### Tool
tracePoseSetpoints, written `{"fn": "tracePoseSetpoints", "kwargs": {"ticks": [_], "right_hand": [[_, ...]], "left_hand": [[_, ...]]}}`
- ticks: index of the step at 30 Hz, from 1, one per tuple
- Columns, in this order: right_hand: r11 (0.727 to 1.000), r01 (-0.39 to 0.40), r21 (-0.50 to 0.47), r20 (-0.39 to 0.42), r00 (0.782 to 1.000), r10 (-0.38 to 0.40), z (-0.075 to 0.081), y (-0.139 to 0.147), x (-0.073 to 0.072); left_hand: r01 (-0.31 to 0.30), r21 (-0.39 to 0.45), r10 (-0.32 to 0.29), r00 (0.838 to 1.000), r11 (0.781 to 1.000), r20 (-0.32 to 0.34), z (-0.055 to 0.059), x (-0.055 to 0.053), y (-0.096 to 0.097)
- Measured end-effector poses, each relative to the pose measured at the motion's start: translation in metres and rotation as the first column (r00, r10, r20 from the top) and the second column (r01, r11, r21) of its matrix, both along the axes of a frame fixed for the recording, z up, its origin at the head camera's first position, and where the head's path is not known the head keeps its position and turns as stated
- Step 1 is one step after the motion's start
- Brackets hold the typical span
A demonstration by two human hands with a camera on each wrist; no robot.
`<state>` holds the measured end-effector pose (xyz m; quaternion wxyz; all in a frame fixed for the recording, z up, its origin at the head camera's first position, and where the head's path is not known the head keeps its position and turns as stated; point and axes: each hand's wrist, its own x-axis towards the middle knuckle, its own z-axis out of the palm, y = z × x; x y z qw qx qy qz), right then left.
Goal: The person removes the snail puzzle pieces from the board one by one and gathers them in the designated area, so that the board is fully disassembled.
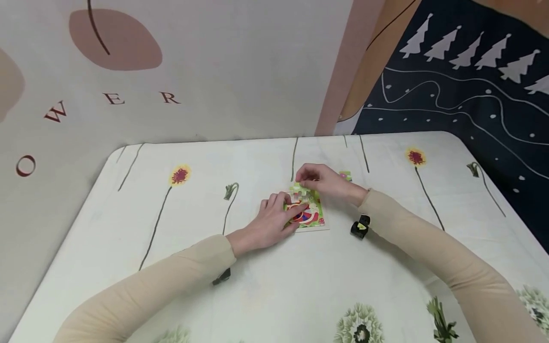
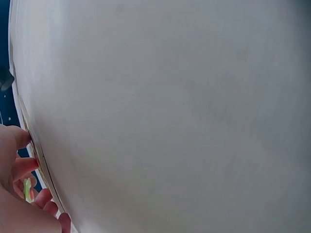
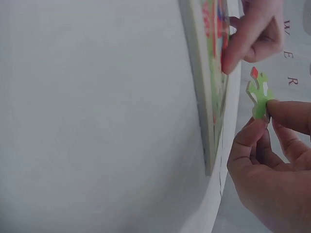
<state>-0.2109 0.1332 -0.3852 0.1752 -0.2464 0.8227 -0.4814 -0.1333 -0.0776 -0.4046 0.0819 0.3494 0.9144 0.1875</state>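
Note:
A jigsaw puzzle (image 1: 316, 218) in a shallow board lies on the table, showing a red, white and green picture. My left hand (image 1: 271, 221) rests on its left side, fingers spread and fingertips on the picture. Over the far edge of the puzzle, my right hand (image 1: 323, 182) pinches a green puzzle piece (image 3: 261, 97) between thumb and forefinger. That piece has white patches and a red tip, and stands tilted above the board in the right wrist view. Just behind the right wrist lies another puzzle piece (image 1: 345, 176), green with a pink spot.
A white tablecloth (image 1: 274, 295) printed with flowers covers the table. At the back hangs a pale curtain (image 1: 240, 71), with a dark blue tree-patterned cloth (image 1: 450, 90) on the right. Black wrist cameras (image 1: 360, 226) sit under both sleeves.

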Motion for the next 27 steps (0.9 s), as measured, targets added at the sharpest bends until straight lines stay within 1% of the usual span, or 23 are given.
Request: {"fn": "tracePoseSetpoints", "kwargs": {"ticks": [2, 8, 12, 19, 27], "right_hand": [[1.0, 0.013, -0.002, 0.004, 1.0, -0.013, 0.0, 0.001, -0.001], [1.0, -0.002, 0.008, 0.001, 1.0, 0.002, -0.003, 0.009, 0.001], [1.0, 0.0, 0.007, -0.001, 1.0, 0.0, -0.002, 0.015, 0.003], [0.999, 0.035, 0.033, -0.013, 0.999, -0.034, 0.002, 0.032, 0.004], [0.996, 0.07, 0.056, -0.012, 0.997, -0.07, 0.008, 0.051, 0.005]], "left_hand": [[-0.002, -0.003, 0.002, 1.0, 1.0, 0.0, 0.0, 0.0, 0.0], [-0.004, -0.006, 0.004, 1.0, 1.0, 0.006, 0.001, 0.001, 0.0], [-0.008, -0.002, 0.008, 1.0, 1.0, 0.006, 0.001, 0.001, 0.0], [-0.003, 0.003, 0.003, 1.0, 1.0, -0.009, -0.001, 0.001, 0.0], [0.0, 0.005, 0.0, 1.0, 1.0, -0.003, 0.0, 0.0, 0.0]]}}
